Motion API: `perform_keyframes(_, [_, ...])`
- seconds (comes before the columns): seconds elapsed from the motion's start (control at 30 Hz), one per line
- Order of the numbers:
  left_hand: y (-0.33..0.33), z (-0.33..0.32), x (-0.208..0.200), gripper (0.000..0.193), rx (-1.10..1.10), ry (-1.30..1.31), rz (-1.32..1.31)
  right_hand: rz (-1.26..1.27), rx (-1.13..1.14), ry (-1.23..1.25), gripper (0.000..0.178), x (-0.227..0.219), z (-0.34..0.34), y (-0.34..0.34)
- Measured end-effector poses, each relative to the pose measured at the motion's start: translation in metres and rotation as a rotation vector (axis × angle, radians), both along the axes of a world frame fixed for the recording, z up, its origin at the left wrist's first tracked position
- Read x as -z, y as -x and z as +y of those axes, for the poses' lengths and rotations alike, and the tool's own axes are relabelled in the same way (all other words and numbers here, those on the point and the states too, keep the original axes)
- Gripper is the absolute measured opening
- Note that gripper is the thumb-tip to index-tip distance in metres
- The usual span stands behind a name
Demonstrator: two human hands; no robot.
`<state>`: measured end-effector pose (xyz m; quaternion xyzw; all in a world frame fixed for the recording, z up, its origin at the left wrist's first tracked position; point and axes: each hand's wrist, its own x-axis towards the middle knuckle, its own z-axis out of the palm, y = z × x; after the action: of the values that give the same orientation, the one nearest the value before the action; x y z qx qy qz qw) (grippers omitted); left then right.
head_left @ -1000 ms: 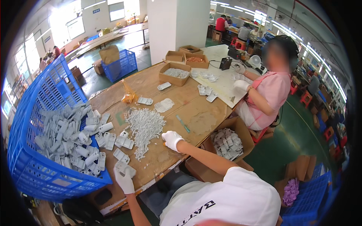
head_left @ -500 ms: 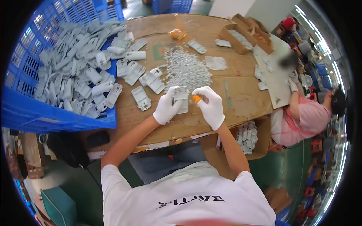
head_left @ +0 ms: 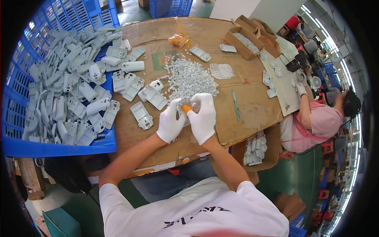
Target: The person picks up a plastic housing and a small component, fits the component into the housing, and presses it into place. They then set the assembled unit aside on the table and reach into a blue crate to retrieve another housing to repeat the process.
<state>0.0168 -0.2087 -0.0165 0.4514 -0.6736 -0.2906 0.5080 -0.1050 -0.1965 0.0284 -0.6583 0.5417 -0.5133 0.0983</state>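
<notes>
Both my hands wear white gloves and meet over the near part of the table. My left hand (head_left: pixel 169 121) is closed around a light grey plastic housing (head_left: pixel 184 101), mostly covered by the gloves. My right hand (head_left: pixel 203 118) has its fingers pinched at the housing's upper end; an orange cover (head_left: pixel 186 108) sits on its thumb tip. Whatever is between those fingers is hidden. Just beyond lies a pile of small silvery pieces (head_left: pixel 191 79). Left of my hands lie loose grey housings, one (head_left: pixel 141 115) with its hollow side up.
A blue crate (head_left: pixel 59 149) heaped with grey housings stands at left. A green pen (head_left: pixel 235 105) and a paper slip (head_left: pixel 222 71) lie to the right. Cardboard boxes (head_left: pixel 241 42) stand far right; another box (head_left: pixel 272 152) sits below the edge. A co-worker in pink (head_left: pixel 321 126) sits at right.
My right hand has moved left from beside the housing to its upper end, and its orange-covered thumb now meets it. The whole view has shifted slightly.
</notes>
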Motion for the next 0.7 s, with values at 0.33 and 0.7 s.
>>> perform_keyframes(0.33, [0.013,-0.019,-0.061,0.031,0.17,0.241,0.009,0.01,-0.178,-0.161,0.032,-0.034,-0.016,0.04])
perform_keyframes(0.7, [0.05,-0.057,-0.092,0.017,0.329,0.087,-0.247,-0.056,-0.083,-0.235,0.031,-0.056,-0.023,0.086])
